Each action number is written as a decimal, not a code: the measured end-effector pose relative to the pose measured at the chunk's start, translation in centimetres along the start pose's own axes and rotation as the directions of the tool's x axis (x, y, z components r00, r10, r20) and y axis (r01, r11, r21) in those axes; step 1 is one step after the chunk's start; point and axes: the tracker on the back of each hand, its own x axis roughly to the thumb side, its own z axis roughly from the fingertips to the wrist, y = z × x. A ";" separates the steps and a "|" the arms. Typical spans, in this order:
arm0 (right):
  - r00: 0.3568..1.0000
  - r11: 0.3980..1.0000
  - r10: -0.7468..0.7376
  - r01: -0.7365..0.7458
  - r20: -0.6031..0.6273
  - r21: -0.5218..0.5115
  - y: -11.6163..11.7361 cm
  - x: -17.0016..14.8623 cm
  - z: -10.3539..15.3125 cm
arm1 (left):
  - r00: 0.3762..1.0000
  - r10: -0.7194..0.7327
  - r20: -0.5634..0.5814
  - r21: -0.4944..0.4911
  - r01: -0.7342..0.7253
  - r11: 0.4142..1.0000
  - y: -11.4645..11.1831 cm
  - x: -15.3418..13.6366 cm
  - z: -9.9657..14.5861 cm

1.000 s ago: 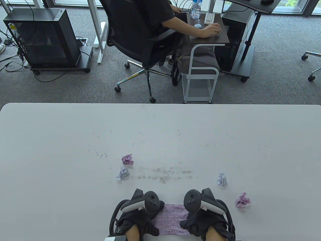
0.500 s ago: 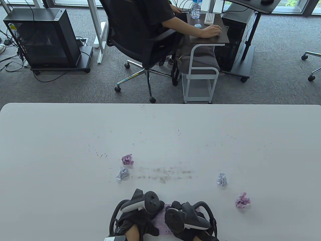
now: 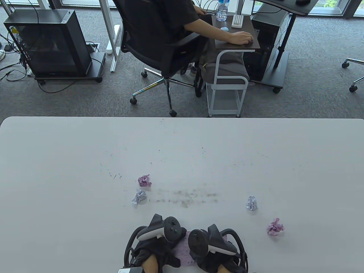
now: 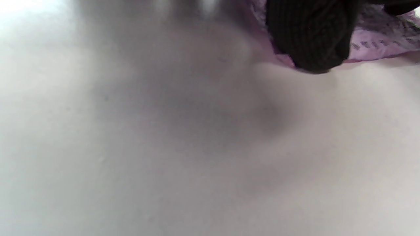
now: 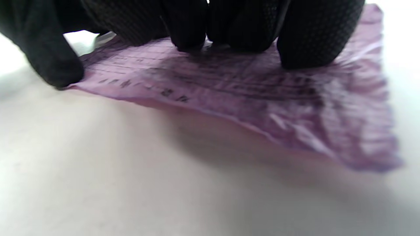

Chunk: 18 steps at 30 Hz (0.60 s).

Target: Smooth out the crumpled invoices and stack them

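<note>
Pressed flat under both hands at the near table edge: purple invoice (image 3: pixel 184 250), long axis left to right. Left hand (image 3: pixel 155 244) pinning the left end, fingertips (image 4: pixel 308 36) down; right hand (image 3: pixel 216 250) spread, fingertips (image 5: pixel 183 29) mid-sheet, free end rightward. Farther off, unobstructed: four crumpled balls, nearest (image 3: pixel 275 227) rightward.

Both gloved hands are held close together, palms down: the left hand (image 3: pixel 155 241) at the left, the right hand (image 3: pixel 213 247) alongside, its black-gloved fingers (image 5: pixel 311 36) pressed flat.
</note>
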 end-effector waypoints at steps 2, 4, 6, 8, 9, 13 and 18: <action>0.999 1.000 -0.011 0.011 -0.037 -0.002 -0.1 -0.7 0.1 | 1.000 0.000 0.000 0.000 0.000 1.000 0.0 0.0 0.0; 0.997 1.000 -0.025 0.024 -0.080 -0.011 -0.3 -1.6 0.2 | 1.000 0.001 0.000 0.001 -0.001 1.000 0.0 0.0 0.0; 0.991 0.999 -0.037 0.034 -0.126 -0.022 -0.3 -2.5 0.3 | 1.000 0.001 0.000 0.002 -0.001 1.000 0.0 0.0 0.0; 0.985 0.999 -0.038 0.034 -0.166 -0.031 -0.4 -3.1 0.5 | 1.000 0.002 0.000 0.002 -0.002 1.000 0.0 0.0 0.0; 0.980 0.999 -0.034 0.028 -0.197 -0.037 -0.4 -3.6 0.6 | 1.000 0.002 0.000 0.002 -0.002 1.000 0.0 0.0 0.0; 0.982 0.995 0.000 -0.018 -0.187 -0.093 -0.5 -4.3 0.9 | 1.000 0.002 0.000 0.003 -0.002 1.000 0.0 0.0 0.0; 0.993 0.978 0.020 -0.044 -0.120 -0.203 -0.9 -4.6 1.0 | 1.000 0.002 0.002 0.003 -0.002 1.000 0.0 0.0 0.0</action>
